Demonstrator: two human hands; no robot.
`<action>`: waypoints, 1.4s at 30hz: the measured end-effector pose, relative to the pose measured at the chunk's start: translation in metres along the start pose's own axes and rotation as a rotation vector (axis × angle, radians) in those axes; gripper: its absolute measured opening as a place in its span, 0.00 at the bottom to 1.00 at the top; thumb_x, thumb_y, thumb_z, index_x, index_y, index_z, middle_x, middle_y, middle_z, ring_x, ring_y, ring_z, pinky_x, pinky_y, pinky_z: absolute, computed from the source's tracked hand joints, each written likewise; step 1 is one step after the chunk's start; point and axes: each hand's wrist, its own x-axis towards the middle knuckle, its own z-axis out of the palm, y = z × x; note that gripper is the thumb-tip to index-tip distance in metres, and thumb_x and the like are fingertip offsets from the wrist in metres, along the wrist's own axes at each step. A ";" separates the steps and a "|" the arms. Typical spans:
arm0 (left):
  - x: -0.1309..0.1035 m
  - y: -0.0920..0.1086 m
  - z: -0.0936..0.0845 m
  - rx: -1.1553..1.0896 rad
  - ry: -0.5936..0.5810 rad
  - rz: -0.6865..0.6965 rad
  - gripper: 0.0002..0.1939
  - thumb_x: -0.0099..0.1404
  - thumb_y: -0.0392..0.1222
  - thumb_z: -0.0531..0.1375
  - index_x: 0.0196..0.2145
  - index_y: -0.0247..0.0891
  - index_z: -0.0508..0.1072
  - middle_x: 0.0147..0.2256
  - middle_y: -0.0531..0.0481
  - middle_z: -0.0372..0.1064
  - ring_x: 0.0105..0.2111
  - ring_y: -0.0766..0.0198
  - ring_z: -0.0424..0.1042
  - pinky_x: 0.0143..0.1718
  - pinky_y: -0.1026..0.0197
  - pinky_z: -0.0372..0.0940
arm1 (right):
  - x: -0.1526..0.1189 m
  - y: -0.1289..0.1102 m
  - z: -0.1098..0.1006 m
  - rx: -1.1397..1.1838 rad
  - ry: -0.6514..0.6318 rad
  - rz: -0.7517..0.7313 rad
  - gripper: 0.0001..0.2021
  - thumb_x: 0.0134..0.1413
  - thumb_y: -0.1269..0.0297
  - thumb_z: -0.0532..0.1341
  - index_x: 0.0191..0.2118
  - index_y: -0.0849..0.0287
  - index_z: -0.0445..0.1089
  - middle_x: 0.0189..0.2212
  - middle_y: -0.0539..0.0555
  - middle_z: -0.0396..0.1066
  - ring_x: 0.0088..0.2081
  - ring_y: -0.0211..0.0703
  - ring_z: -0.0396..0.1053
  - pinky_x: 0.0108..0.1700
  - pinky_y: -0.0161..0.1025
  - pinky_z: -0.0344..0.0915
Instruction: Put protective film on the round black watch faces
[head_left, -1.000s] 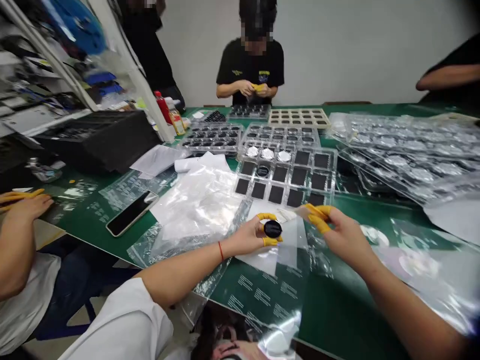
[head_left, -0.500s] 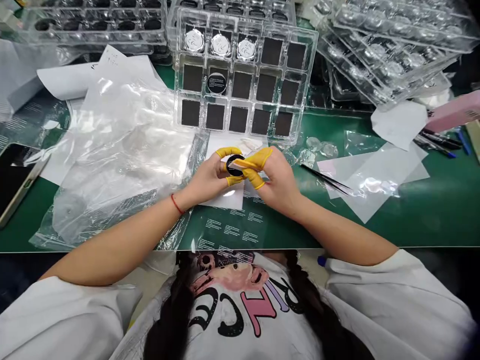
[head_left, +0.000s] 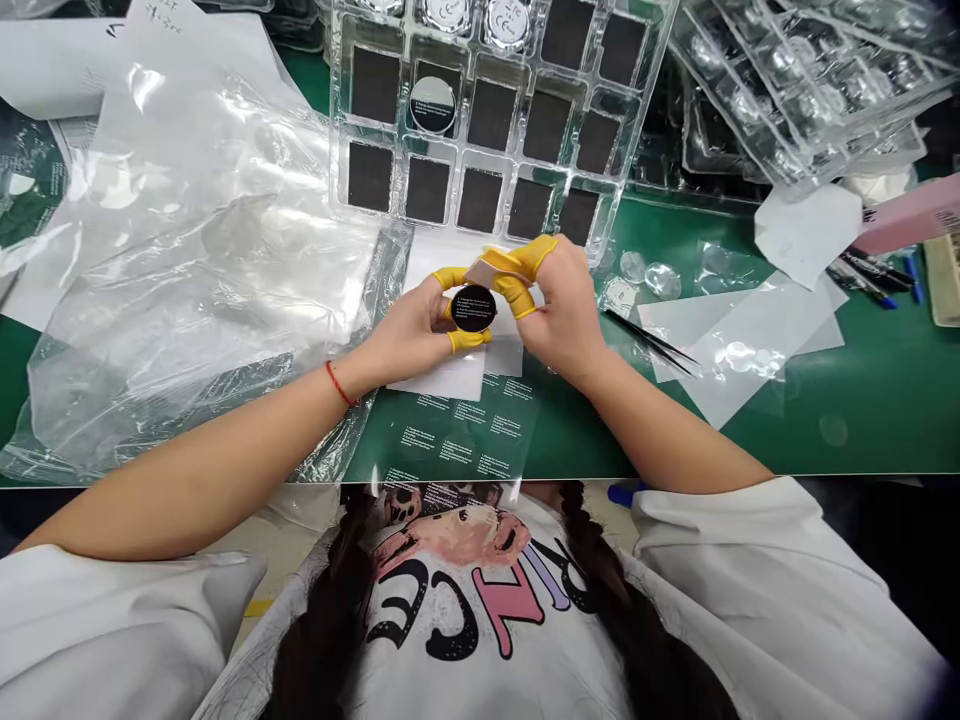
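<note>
A round black disc [head_left: 474,309] with white printed text faces up in my left hand [head_left: 427,325], which grips it by the edge between thumb and fingers. My right hand [head_left: 559,295] pinches a small pale flat piece [head_left: 486,272], like a card or folded cloth, just above the disc's upper edge. Yellow finger cots cover several fingertips on both hands. Below them lie white paper [head_left: 442,385] and a clear film sheet [head_left: 457,435] with repeated white text.
A clear plastic tray [head_left: 465,150] with dark square pads stands beyond my hands, holding silver discs and one black disc [head_left: 433,104]. Stacked clear trays [head_left: 810,90] rise at the back right. Black tweezers [head_left: 651,342] lie at right; plastic bags [head_left: 210,270] cover the left.
My right hand has lifted the pale piece off the black disc's face to just above it, exposing the printed text. The view has shifted, so the tray appears higher and nearer.
</note>
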 end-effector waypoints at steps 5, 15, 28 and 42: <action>0.000 -0.001 0.000 -0.005 -0.012 -0.008 0.30 0.54 0.35 0.70 0.52 0.40 0.64 0.35 0.54 0.75 0.33 0.67 0.76 0.34 0.65 0.70 | -0.004 -0.002 -0.014 -0.032 -0.101 -0.047 0.15 0.69 0.56 0.47 0.50 0.48 0.69 0.41 0.54 0.70 0.46 0.49 0.66 0.53 0.57 0.61; 0.001 -0.002 -0.001 0.029 -0.004 -0.018 0.29 0.53 0.39 0.71 0.50 0.41 0.65 0.31 0.56 0.70 0.27 0.71 0.70 0.26 0.68 0.63 | -0.026 -0.004 -0.007 -0.099 -0.056 -0.177 0.17 0.70 0.60 0.45 0.44 0.44 0.72 0.41 0.50 0.71 0.47 0.45 0.66 0.56 0.56 0.60; 0.002 0.002 -0.001 0.023 0.045 -0.049 0.30 0.52 0.33 0.70 0.50 0.41 0.63 0.31 0.57 0.72 0.30 0.69 0.75 0.28 0.67 0.67 | -0.028 -0.012 -0.016 0.086 -0.003 -0.033 0.13 0.68 0.56 0.51 0.41 0.50 0.72 0.35 0.53 0.71 0.41 0.47 0.69 0.48 0.54 0.66; -0.004 -0.006 0.000 0.135 0.060 0.071 0.28 0.56 0.42 0.69 0.50 0.45 0.61 0.32 0.56 0.72 0.29 0.67 0.74 0.28 0.64 0.66 | -0.021 -0.040 -0.019 0.096 -0.077 0.088 0.09 0.65 0.60 0.56 0.45 0.52 0.71 0.52 0.56 0.74 0.57 0.50 0.67 0.59 0.54 0.62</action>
